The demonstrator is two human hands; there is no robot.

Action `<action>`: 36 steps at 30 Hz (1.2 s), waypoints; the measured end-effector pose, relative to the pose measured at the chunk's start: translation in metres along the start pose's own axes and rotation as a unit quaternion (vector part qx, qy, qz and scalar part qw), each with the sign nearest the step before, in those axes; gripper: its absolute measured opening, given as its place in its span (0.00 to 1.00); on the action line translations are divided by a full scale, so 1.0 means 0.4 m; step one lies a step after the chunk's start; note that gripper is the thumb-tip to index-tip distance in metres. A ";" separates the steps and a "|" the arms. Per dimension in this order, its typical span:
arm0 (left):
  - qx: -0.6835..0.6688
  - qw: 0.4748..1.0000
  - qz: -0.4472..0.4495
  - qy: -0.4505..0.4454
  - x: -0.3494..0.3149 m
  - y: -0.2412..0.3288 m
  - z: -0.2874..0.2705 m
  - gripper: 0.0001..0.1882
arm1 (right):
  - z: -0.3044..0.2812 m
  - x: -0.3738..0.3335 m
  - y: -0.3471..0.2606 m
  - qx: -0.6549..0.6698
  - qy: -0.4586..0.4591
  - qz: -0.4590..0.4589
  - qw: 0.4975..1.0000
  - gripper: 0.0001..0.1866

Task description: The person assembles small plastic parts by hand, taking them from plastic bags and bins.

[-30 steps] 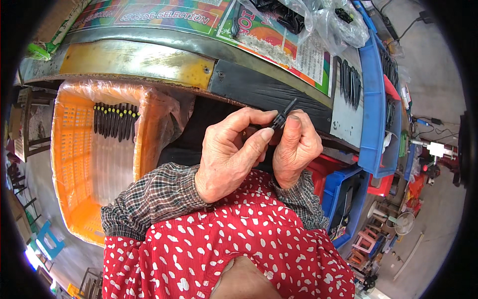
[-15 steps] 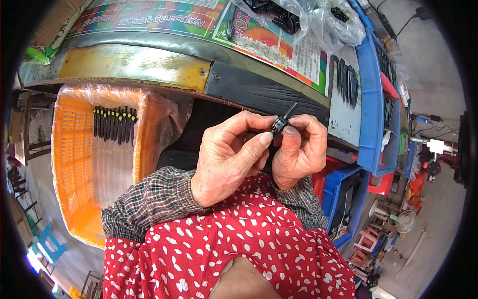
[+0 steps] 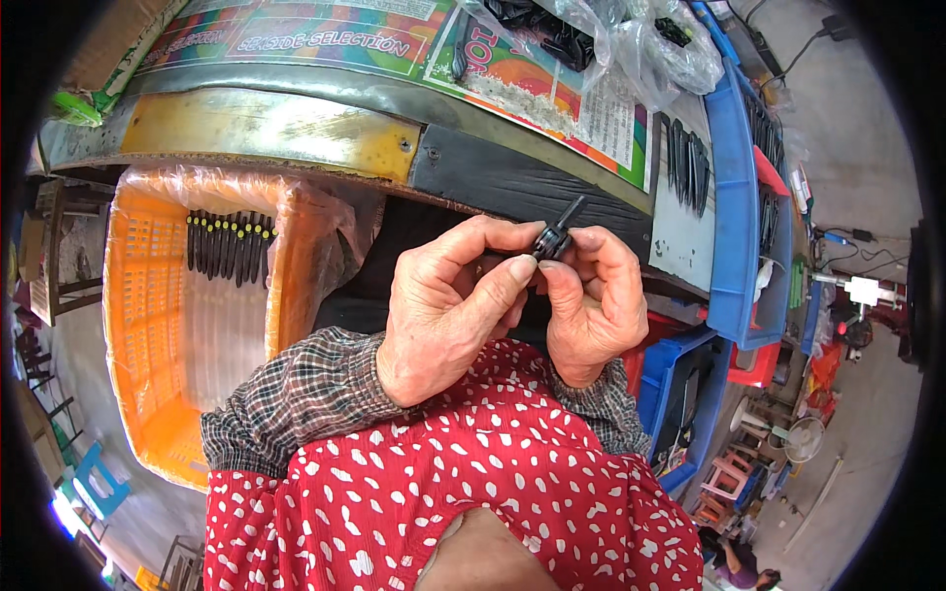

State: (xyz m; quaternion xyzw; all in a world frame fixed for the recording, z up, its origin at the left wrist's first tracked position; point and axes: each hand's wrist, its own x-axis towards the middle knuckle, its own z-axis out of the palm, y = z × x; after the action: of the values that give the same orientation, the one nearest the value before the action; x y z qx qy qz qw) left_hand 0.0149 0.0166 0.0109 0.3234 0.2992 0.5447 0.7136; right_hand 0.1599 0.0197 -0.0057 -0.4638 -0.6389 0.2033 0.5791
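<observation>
Between my two hands is a small black part [image 3: 553,239] with ringed edges and a thin rod pointing up and to the right. My left hand [image 3: 443,315] pinches its left side between thumb and forefinger. The fingertips of my right hand [image 3: 596,305] close on its other side, with thumb and forefinger bent around it. My fingers hide its lower end. Both hands are held in front of the bench edge, above my lap. To the left, slim black pieces with yellow-green dots [image 3: 232,246] lie in a row inside an orange basket [image 3: 148,394] lined with clear plastic.
The bench's front edge [image 3: 266,128] curves across ahead. On the bench lie a clear plastic bag [image 3: 645,49] and a row of slim black pieces [image 3: 687,167]. A blue tray [image 3: 734,207] stands at the right, with a blue bin [image 3: 680,394] below it.
The black part has turned slightly in my fingers and tilted further to the right. My right fingers have shifted their hold a little. A person has come into view at the lower right.
</observation>
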 end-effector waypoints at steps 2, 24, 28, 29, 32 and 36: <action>0.003 1.000 -0.004 0.000 -0.001 0.003 -0.002 0.11 | 0.002 0.003 -0.002 -0.025 0.002 -0.006 1.000 0.18; 0.012 1.000 -0.012 0.021 0.006 -0.013 -0.002 0.10 | 0.019 0.052 0.015 -0.163 -0.031 -0.101 0.981 0.12; 0.014 0.999 -0.019 0.022 0.003 -0.010 -0.002 0.11 | 0.015 0.058 0.020 -0.175 -0.048 -0.123 0.976 0.14; 0.011 0.999 -0.022 0.021 0.003 -0.009 -0.002 0.10 | 0.013 0.058 0.021 -0.175 -0.048 -0.123 0.976 0.14; 0.007 1.000 -0.022 0.014 0.002 -0.010 -0.001 0.10 | 0.010 0.058 0.028 -0.192 -0.054 -0.134 0.971 0.14; -0.005 1.000 -0.009 -0.001 -0.003 -0.009 0.005 0.10 | 0.021 0.051 0.012 -0.166 0.011 -0.131 0.977 0.13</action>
State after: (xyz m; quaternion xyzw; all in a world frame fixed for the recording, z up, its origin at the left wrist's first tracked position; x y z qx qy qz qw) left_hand 0.0185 0.0142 0.0093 0.3178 0.2986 0.5393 0.7205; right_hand 0.1559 0.0412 -0.0002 -0.4677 -0.7123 0.0116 0.5232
